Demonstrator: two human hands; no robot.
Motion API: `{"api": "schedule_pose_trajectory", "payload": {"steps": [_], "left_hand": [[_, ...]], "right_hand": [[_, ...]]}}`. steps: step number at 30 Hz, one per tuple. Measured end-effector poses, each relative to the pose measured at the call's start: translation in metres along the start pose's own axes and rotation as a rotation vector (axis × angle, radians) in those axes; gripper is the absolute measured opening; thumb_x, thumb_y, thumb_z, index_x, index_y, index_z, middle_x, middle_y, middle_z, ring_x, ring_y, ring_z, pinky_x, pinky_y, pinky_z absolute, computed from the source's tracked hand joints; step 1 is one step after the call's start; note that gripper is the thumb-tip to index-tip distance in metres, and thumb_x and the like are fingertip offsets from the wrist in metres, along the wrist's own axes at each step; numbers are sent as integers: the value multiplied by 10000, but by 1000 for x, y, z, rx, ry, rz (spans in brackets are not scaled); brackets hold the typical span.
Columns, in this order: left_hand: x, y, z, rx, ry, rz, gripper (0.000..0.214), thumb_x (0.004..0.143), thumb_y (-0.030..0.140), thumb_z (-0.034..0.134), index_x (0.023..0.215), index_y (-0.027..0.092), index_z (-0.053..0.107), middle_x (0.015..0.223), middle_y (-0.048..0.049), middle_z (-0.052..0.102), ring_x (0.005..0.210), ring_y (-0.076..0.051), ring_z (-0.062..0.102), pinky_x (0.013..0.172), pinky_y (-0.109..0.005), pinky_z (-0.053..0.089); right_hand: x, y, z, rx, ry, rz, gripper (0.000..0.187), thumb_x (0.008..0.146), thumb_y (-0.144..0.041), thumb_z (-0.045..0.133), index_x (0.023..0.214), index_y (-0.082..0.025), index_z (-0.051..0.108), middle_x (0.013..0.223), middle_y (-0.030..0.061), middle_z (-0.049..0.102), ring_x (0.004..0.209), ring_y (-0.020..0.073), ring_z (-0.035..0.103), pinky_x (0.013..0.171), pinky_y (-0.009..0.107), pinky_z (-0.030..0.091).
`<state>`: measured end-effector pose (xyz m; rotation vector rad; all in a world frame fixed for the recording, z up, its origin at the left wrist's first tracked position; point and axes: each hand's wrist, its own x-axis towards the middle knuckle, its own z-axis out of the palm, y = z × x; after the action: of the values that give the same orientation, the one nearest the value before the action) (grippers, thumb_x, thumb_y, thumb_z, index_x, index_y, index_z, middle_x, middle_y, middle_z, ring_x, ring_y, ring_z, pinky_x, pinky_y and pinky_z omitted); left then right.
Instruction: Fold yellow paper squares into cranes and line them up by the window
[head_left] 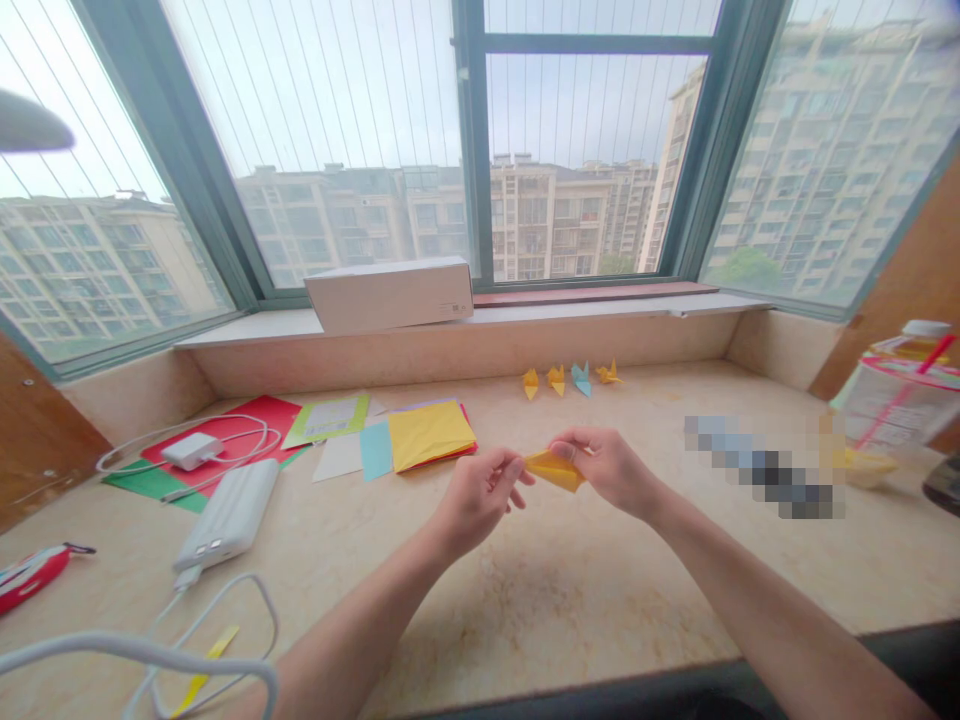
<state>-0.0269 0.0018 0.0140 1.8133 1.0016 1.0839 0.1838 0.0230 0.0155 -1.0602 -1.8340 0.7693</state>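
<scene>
Both my hands hold a small folded piece of orange-yellow paper [553, 469] in the air above the beige stone table [525, 590]. My left hand [480, 495] pinches its left tip with closed fingers. My right hand [609, 465] grips its right end, fingers curled over it. Behind the hands, near the wall, stand several small folded paper cranes [570, 378], orange and one blue. A stack of coloured paper sheets [429, 434], yellow on top, lies to the left of my hands.
A white power bank [229, 515] with white cables [202, 640] lies at the left, beside a charger [191, 450] on red and green sheets. A white box [390, 293] rests on the window sill. A clear plastic cup [900, 400] with a straw stands at the right.
</scene>
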Motion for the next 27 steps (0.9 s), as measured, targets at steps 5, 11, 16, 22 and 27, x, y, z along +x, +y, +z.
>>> {"api": "schedule_pose_trajectory", "payload": {"steps": [5,11,16,22,27], "left_hand": [[-1,5,0,-34,-13,-15,347,934,427,496,774,144,618,774,-90,731,572,-155,691,466,-216,504],[-5,6,2,23,-174,-40,366,902,465,557,831,130,686,702,-70,714,520,-142,668,440,-196,478],[-1,1,5,-100,-23,-102,457,922,514,507,723,124,640,669,-81,713,455,-128,642,404,-191,454],[2,2,7,-253,181,-80,447,921,533,504,847,111,631,841,-123,749,472,-128,663,405,-195,467],[-4,4,18,-270,54,-77,406,923,505,519,965,112,613,952,-144,742,546,-144,697,441,-202,492]], "right_hand": [[-1,-3,1,48,-6,16,356,901,-453,562,806,-154,729,707,33,689,635,159,601,567,257,457],[-4,-6,5,-36,-80,-138,311,930,-406,563,798,-192,747,738,41,727,683,180,645,674,315,507],[-4,-6,9,-253,235,-386,198,940,-350,589,1044,-246,721,1048,77,746,1011,257,660,986,475,423],[-5,-10,12,-273,437,-337,272,881,-422,663,1062,-220,691,1030,104,707,976,272,634,907,470,470],[-5,-10,19,-211,419,-232,327,838,-410,705,1088,-208,646,966,78,696,843,237,619,819,428,482]]}}
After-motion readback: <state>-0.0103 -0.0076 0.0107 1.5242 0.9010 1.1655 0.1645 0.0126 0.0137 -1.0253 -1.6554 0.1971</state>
